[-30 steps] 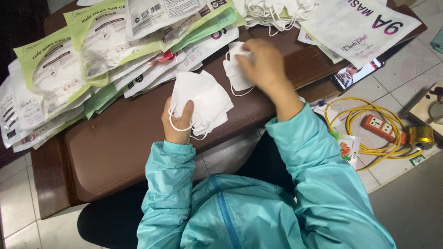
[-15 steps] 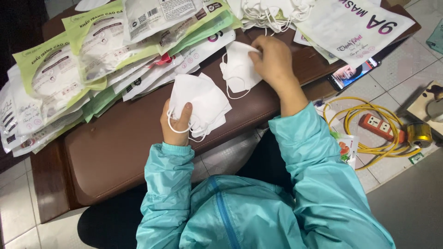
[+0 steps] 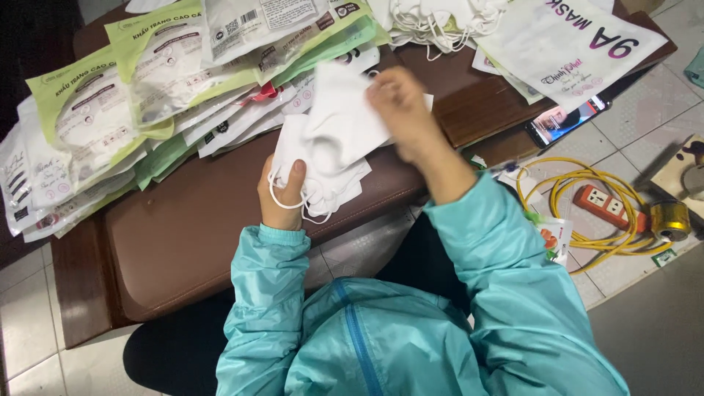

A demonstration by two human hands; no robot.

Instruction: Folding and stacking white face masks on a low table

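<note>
Head cam: left hand (image 3: 282, 196) clamps a stack of white masks (image 3: 323, 183) at centre, thumb on top. Right hand (image 3: 403, 110), blurred, at 1 o'clock of the stack, pinches a single white mask (image 3: 341, 121) over it. Green-edged packets (image 3: 132, 95) at 10 o'clock on the brown bench (image 3: 183, 235).

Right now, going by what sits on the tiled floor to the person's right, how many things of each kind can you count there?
Yellow extension cable coil: 1
Orange power strip: 1
Gold tape roll: 1
Smartphone with lit screen: 1
Total: 4
Both hands, left hand and right hand, stay up on the brown bench with the white face masks.
</note>
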